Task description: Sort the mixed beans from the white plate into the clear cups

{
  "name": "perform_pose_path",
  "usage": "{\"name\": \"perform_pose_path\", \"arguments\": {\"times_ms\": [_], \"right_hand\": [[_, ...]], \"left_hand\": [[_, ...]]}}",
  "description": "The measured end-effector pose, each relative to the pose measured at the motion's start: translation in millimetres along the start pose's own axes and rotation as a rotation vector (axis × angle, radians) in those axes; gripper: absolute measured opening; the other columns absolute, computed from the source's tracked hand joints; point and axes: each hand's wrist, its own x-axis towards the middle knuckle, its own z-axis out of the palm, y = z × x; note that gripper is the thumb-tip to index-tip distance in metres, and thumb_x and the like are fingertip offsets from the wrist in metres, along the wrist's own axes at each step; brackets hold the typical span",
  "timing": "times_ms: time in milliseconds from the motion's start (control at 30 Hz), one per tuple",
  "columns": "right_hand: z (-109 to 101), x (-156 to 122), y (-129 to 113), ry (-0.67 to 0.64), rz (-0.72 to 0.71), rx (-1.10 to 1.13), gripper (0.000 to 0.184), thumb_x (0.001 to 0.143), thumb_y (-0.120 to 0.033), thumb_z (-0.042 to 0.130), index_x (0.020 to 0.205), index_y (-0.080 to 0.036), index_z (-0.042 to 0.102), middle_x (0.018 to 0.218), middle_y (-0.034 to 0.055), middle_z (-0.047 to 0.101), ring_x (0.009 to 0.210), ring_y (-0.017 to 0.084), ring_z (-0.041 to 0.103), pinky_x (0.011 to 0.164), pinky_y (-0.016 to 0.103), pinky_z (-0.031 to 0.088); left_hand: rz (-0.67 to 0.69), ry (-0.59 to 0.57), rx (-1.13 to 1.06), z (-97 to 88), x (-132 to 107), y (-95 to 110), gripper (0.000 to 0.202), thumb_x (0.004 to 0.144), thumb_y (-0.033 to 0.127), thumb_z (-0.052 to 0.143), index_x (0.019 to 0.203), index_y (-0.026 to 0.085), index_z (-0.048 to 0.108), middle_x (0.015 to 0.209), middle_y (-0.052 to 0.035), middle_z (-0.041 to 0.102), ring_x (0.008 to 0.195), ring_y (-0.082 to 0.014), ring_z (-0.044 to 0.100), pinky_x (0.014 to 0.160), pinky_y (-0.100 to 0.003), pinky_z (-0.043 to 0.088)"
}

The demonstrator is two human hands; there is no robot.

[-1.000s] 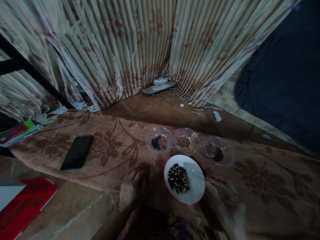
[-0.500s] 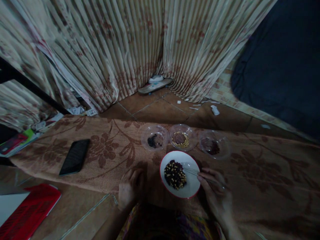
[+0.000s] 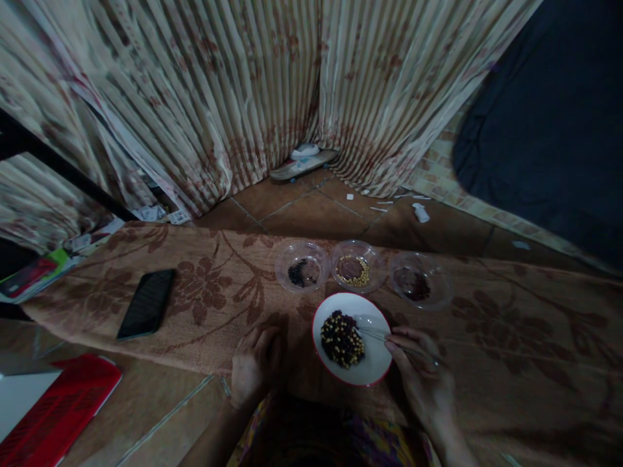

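Observation:
A white bowl with a red rim (image 3: 377,366) stands in front of me on the brown patterned cloth. Mixed dark and yellow beans (image 3: 342,339) lie heaped in its left half. My right hand (image 3: 421,366), at the bowl's right edge, has its fingers closed on a slim metal utensil (image 3: 374,333). The utensil's far end reaches into the bowl beside the beans; its exact kind is unclear in the dim light. My left hand (image 3: 256,360) rests on the cloth left of the bowl, fingers curled in, with nothing visible in it.
Behind the bowl stand three clear plastic bowls: one with black beans (image 3: 296,273), one with yellow beans (image 3: 359,278), one with dark red beans (image 3: 419,287). A phone (image 3: 146,303) lies at left. Beyond the table are a skateboard (image 3: 302,166) and striped curtains (image 3: 253,84).
Almost nothing differs. The whole view has shifted very slightly; both hands, the utensil and the bowl keep their places relative to each other.

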Motion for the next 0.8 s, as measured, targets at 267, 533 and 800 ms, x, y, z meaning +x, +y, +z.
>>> {"name": "perform_pose_path", "arguments": {"times_ms": [267,533,800], "right_hand": [[-10,5,-16,0.089,0.017,0.027,0.03,0.081,-0.051,0.07,0.082,-0.023,0.079,0.105,0.0096,0.071,0.1,0.027,0.065,0.088,0.043,0.052],[-46,68,-20,0.465,-0.15,-0.014,0.036,0.078,-0.053,0.072,0.078,-0.017,0.075,0.096,0.0125,0.071,0.097,0.027,0.066,0.089,0.045,0.051],[-39,52,-3,0.475,-0.024,0.074,0.034,0.079,-0.051,0.073,0.087,-0.018,0.076,0.097,0.0111,0.074,0.092,0.026,0.069,0.084,0.043,0.055]], "left_hand": [[0.009,-0.005,0.004,0.5,1,-1,0.019,0.096,0.027,0.051,0.098,0.023,0.069,0.092,-0.0045,0.073,0.081,-0.0193,0.069,0.075,-0.031,0.053],[0.031,0.022,-0.003,3.0,0,-7,0.02,0.097,0.031,0.05,0.097,0.024,0.068,0.091,-0.0042,0.073,0.077,-0.019,0.068,0.07,-0.03,0.053],[0.05,0.042,0.018,14.2,-6,-20,0.022,0.098,0.033,0.049,0.099,0.024,0.069,0.096,-0.0053,0.073,0.08,-0.0203,0.069,0.071,-0.032,0.054]]}}
